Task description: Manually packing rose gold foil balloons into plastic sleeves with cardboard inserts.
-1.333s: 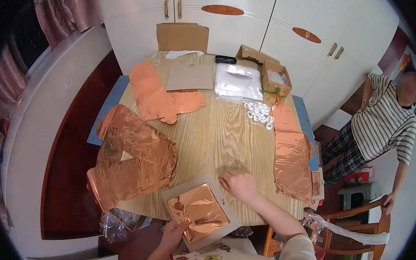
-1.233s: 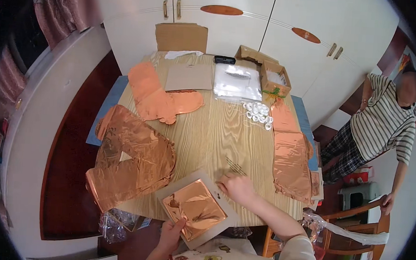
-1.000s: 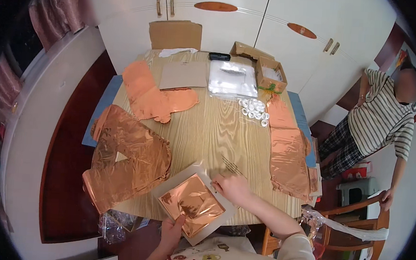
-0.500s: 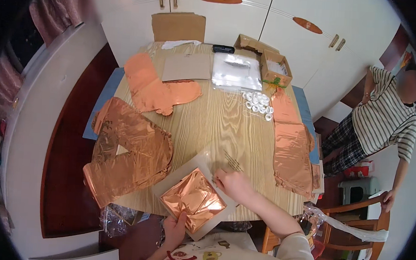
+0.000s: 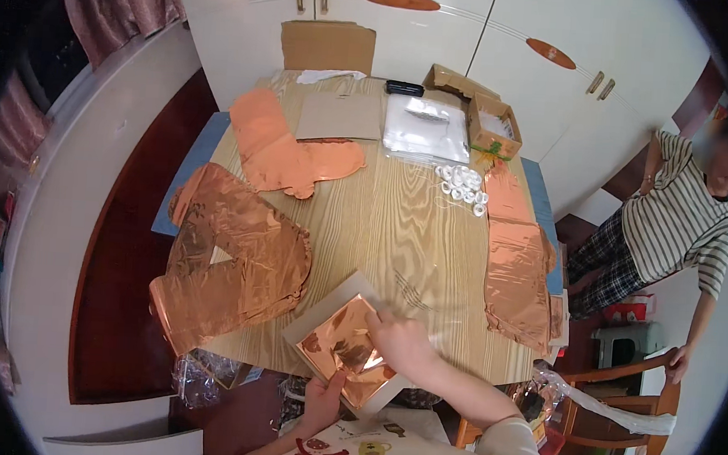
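A square of folded copper-coloured foil balloon (image 5: 334, 332) lies on a grey-brown card sheet (image 5: 322, 307) at the table's front edge. My left hand (image 5: 322, 402) grips the near corner, its thumb on top of the foil. At the foil's right edge, the curled fingers of my right hand (image 5: 404, 345) are pressed together on it; their tips are partly hidden. To the left lies a large flat foil balloon (image 5: 253, 262) with a triangular gap. Behind it is another flat copper foil balloon (image 5: 261, 142).
More copper foil (image 5: 518, 266) lies along the right side. Farther back are white ribbon rolls (image 5: 463, 182), a stack of clear plastic bags (image 5: 427, 130), a card sheet (image 5: 340, 116), a cardboard box (image 5: 495, 135) and a black case (image 5: 405, 88). A person (image 5: 673, 213) stands right, hand on a wooden chair (image 5: 619, 410).
My right hand has moved from the card's right edge onto the foil. The packet has shifted slightly right, and the foil's top looks flatter. The whole view has shifted slightly.
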A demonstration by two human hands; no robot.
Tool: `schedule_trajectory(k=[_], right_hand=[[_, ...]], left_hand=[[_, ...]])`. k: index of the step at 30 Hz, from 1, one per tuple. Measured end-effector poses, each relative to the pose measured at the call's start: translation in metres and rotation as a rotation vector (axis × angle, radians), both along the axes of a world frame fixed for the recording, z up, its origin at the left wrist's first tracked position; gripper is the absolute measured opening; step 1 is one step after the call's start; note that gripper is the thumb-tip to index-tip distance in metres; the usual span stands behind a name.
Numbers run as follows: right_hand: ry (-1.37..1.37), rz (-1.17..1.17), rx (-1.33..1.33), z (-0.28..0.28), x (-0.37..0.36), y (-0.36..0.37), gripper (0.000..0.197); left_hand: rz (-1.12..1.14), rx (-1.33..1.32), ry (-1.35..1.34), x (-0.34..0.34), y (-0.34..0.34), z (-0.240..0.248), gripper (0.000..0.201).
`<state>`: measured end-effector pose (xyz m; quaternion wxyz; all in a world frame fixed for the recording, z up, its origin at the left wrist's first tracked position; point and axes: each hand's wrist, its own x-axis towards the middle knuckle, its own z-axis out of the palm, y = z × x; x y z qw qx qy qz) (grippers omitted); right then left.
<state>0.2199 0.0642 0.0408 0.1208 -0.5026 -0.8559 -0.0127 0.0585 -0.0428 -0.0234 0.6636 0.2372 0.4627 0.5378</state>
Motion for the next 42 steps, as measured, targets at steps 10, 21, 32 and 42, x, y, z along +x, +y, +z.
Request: schedule_trajectory(k=[10,21,32,42], right_hand=[[0.0,0.035,0.141,0.001,-0.01,-0.014,0.016],[-0.034,0.085,0.093,-0.006,-0.034,-0.025,0.015],[0.038,0.144,0.102,-0.017,-0.032,-0.036,0.016],[0.07,0.149,0.057,-0.013,-0.021,-0.04,0.018]], left_hand=[[0.024,-0.014,-0.077,0.001,-0.005,0.003,0.018],[0.094,0.08,-0.059,0.006,-0.014,-0.009,0.025],[-0.177,-0.206,0.168,-0.034,-0.042,-0.003,0.021],[-0.204,-0.199,0.171,-0.013,-0.032,-0.007,0.019]])
